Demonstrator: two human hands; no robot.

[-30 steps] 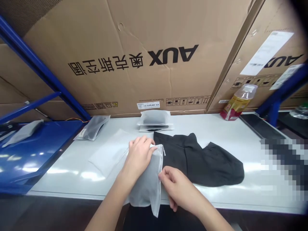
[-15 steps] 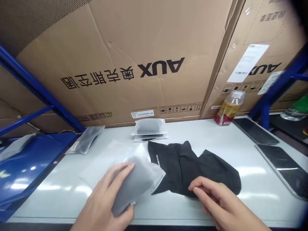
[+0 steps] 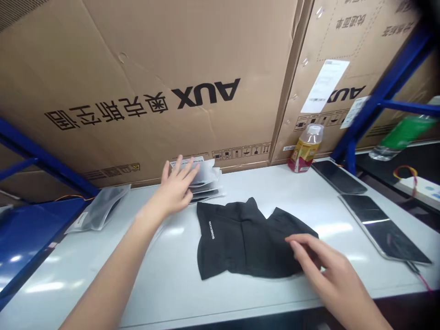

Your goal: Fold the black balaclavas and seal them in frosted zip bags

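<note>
My left hand (image 3: 177, 185) reaches to the back of the table, its fingers spread over a frosted plastic bag (image 3: 206, 172). That bag lies on a small stack of similar frosted bags (image 3: 208, 192), tilted, with one corner raised. A black fabric piece (image 3: 240, 243) with white ROCKBROS lettering is spread on the table in front of me, notched along its far edge. Over its right end is my right hand (image 3: 326, 266), thumb and index fingertips drawn together. Nothing shows between those fingertips.
Another frosted bag (image 3: 99, 208) lies at the left. Large cardboard boxes (image 3: 154, 59) stand along the back. A drink bottle (image 3: 305, 149) and two dark phone-like slabs, one farther back (image 3: 338, 176) and one nearer (image 3: 385, 227), are at the right. Blue metal posts (image 3: 381, 101) flank the table (image 3: 165, 293).
My left hand has carried the frosted bag from beside the black fabric to the stack at the back. My right hand stays near the fabric. The view has shifted to the right.
</note>
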